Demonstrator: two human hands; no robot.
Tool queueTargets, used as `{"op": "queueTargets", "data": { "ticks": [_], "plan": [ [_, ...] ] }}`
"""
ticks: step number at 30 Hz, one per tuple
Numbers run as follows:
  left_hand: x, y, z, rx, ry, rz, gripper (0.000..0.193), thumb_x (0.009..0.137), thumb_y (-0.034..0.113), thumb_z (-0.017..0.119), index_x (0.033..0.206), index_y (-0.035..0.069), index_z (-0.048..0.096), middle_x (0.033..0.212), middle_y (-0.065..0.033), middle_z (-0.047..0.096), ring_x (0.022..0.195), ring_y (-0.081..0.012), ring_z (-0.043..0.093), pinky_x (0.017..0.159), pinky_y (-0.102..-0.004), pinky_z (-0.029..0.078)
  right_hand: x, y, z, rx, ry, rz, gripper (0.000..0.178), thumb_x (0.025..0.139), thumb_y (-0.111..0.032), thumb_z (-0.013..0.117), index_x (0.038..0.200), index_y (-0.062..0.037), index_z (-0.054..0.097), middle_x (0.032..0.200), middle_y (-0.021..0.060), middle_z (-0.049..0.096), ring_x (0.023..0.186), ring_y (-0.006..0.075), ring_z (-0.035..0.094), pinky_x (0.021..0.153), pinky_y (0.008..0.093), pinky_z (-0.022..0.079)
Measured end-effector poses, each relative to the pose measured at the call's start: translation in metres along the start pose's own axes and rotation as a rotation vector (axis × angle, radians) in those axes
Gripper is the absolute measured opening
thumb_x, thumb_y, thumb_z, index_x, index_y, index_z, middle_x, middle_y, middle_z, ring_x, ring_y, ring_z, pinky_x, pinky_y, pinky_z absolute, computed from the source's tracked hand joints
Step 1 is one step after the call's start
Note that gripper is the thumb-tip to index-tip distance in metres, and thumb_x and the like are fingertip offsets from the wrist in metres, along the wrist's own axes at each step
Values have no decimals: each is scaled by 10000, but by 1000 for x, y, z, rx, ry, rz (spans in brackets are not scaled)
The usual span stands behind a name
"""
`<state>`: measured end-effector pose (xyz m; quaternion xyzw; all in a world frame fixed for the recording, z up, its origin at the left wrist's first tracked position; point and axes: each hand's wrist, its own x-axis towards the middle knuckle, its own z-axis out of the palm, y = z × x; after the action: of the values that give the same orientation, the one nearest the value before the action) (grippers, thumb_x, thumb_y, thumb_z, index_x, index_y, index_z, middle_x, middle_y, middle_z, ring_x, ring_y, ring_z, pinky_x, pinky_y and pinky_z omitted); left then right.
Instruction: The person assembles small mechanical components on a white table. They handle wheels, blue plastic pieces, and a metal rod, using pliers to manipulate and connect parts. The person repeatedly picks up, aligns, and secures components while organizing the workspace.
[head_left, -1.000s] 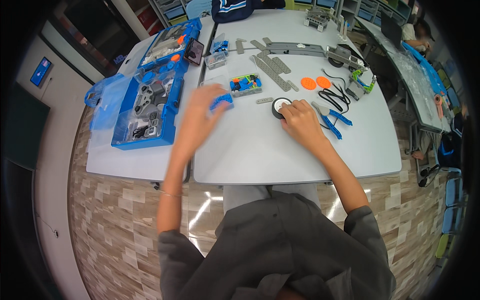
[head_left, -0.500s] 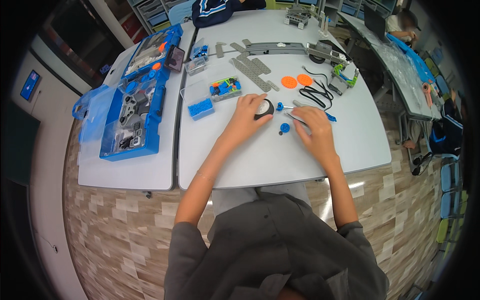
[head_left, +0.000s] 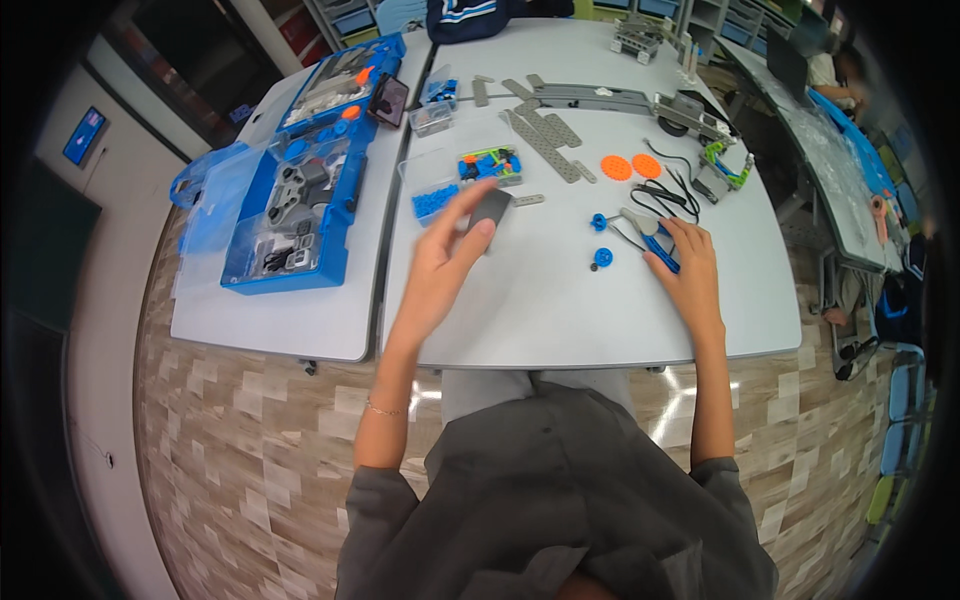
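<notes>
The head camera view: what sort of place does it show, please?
Probably a robotics classroom or workshop: orange gears and perforated grey plates lie on the white table, and a game-style controller sits in the blue case.

"Left item?"
"Dark grey piece [head_left: 490, 210], blurred, blocky-looking. I hold it tilted; can't tell its kind."
"Right item?"
"Pliers [head_left: 656, 240]. Blue handles, grey head. Lying to my right, well apart from the piece, head pointing away from me, handles partly covered."
</notes>
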<state>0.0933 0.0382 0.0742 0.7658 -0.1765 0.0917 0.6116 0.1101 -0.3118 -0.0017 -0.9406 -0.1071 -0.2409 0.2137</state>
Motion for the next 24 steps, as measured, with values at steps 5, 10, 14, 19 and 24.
{"op": "queueTargets", "data": {
  "ticks": [5,10,14,19,24],
  "plan": [
    [45,-31,-117,1077,403,362,435,886,140,748,1257,-16,584,1326,-215,585,1201,-406,493,1030,-493,441,-2,1,1,35,-14,-6,530,842,-187,785,1320,-23,626,1348,146,620,1258,344,522,1090,436,413],
    [99,-77,-237,927,126,-240,424,1002,359,636,1238,7,650,1223,-241,679,1153,-384,612,1029,-430,460,-2,3,2,30,-1,-22,536,845,-205,788,1325,-35,624,1351,122,620,1262,338,519,1079,445,408],
    [110,-114,-266,936,-172,-336,510,1040,449,532,1273,22,685,1325,-232,664,1227,-351,622,1072,-388,442,-2,4,2,48,-9,7,539,848,-209,789,1330,-36,621,1353,134,606,1263,344,515,1081,448,408],
    [114,-131,-265,1117,-274,-310,505,1067,401,439,1281,8,671,1313,-210,668,1224,-377,615,1097,-396,427,-4,3,4,63,14,17,532,850,-215,795,1321,-28,634,1355,152,589,1260,345,513,1079,452,421],
    [108,-127,-266,1294,-321,93,344,1029,268,519,1137,3,710,1099,-187,720,1078,-364,658,986,-437,479,-4,2,2,83,14,19,521,847,-205,799,1307,-17,644,1337,148,599,1236,341,520,1073,436,431]
  ]
}}
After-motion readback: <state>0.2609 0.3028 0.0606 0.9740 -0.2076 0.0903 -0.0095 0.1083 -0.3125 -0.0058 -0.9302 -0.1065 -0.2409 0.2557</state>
